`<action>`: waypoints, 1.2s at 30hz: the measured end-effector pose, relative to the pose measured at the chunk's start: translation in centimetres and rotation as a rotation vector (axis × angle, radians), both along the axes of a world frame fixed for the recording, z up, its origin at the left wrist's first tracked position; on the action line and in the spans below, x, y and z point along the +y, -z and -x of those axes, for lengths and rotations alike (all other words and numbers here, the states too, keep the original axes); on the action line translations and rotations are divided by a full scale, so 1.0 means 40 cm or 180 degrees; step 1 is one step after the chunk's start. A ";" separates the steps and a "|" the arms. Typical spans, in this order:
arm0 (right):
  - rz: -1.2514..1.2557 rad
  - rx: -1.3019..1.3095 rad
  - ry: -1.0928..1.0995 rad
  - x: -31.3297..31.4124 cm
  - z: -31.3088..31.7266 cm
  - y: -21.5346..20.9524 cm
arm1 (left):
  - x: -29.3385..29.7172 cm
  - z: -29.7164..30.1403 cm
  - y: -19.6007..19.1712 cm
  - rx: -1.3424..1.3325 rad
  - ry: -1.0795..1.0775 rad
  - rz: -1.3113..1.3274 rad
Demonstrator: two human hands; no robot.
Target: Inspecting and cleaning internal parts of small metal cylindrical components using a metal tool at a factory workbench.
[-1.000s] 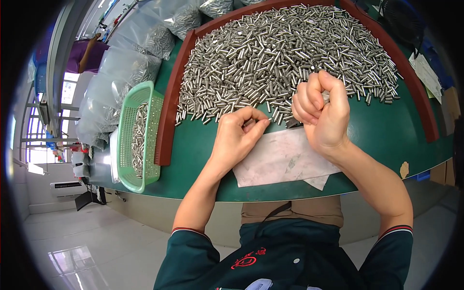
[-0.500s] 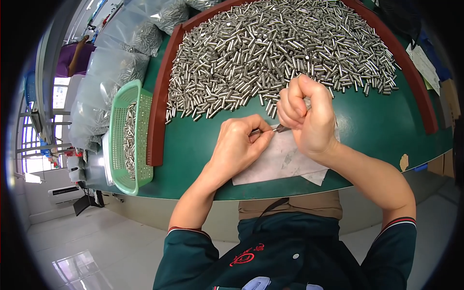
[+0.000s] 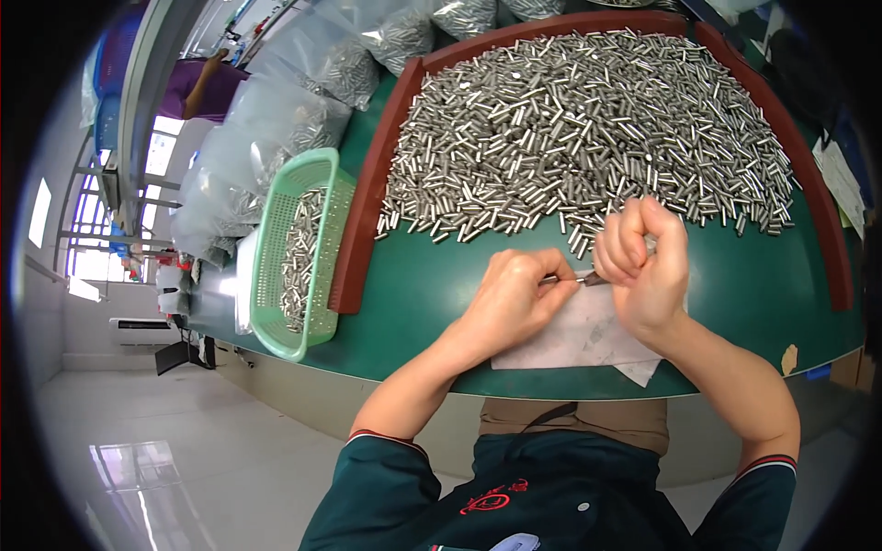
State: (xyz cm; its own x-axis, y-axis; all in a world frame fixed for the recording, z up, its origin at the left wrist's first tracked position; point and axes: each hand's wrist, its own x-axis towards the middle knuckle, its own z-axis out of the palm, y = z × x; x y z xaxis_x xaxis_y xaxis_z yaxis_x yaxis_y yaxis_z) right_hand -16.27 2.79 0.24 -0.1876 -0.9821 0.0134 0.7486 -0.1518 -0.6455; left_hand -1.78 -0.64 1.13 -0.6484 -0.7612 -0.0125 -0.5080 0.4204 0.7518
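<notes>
Over the near part of the green table, my left hand [image 3: 510,298] is closed in a pinch on a small metal pin [image 3: 578,280]. My right hand [image 3: 648,266] is curled into a fist around a thin tool, and only its dark tip [image 3: 595,277] shows, meeting the pin's end. The tool's kind is hidden by the fingers. Beneath both hands lies a stained whitish cloth [image 3: 560,344]. Just beyond them spreads a large heap of shiny metal pins [image 3: 588,138].
Reddish-brown rails [image 3: 367,207] border the heap on its sides and back. A green plastic basket [image 3: 262,312] holding more pins stands left of the left rail. Clear bags [image 3: 285,129] of pins line the table's left and far edges. Another person [image 3: 197,90] is at the far left.
The view has swung, so the table and everything on it sit further right and slightly lower. Both hands keep nearly the same pose, pin and tool tip still together.
</notes>
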 end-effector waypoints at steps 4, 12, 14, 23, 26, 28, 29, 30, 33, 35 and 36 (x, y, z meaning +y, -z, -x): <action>0.0074 0.0068 -0.0003 0.000 -0.005 0.006 | -0.001 -0.006 -0.004 -0.0001 0.0001 -0.0099; 0.0143 0.0315 0.0045 0.013 -0.010 0.010 | -0.003 -0.006 0.001 -0.0004 0.0057 -0.0187; 0.0101 0.0376 0.0040 0.012 -0.013 0.010 | -0.004 -0.005 0.005 0.0086 0.0049 -0.0207; 0.0165 0.1088 0.0175 0.004 -0.017 0.006 | -0.003 0.009 0.003 -0.0190 -0.0120 -0.0218; -0.0024 0.0734 0.0021 -0.003 -0.006 -0.007 | 0.001 0.003 0.004 -0.0156 -0.0118 -0.0145; 0.0231 0.0450 0.0083 -0.011 0.013 -0.017 | -0.004 -0.008 0.012 0.0144 -0.0180 -0.0230; 0.0331 0.0220 0.0175 -0.013 0.030 -0.028 | -0.001 -0.013 0.013 0.0431 -0.0275 -0.0359; 0.0363 0.0119 0.0236 -0.015 0.043 -0.033 | -0.008 -0.015 0.002 0.0644 -0.0476 -0.0766; 0.0343 -0.0051 0.0303 -0.019 0.054 -0.045 | -0.049 -0.045 0.008 0.2482 -0.0417 -0.3107; 0.0260 -0.0043 0.0294 -0.018 0.052 -0.046 | -0.059 -0.056 0.018 0.2911 -0.0339 -0.3700; 0.0277 -0.0048 0.0284 -0.019 0.053 -0.046 | -0.063 -0.057 0.021 0.2913 -0.0342 -0.3679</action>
State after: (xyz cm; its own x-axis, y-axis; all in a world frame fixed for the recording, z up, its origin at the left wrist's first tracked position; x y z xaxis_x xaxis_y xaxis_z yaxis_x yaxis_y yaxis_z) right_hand -18.40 2.01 2.08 -0.2750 -0.9568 0.0943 0.7392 -0.2732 -0.6156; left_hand 0.51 -3.14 0.27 -0.7075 -0.6577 -0.2587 0.3275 -0.6295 0.7046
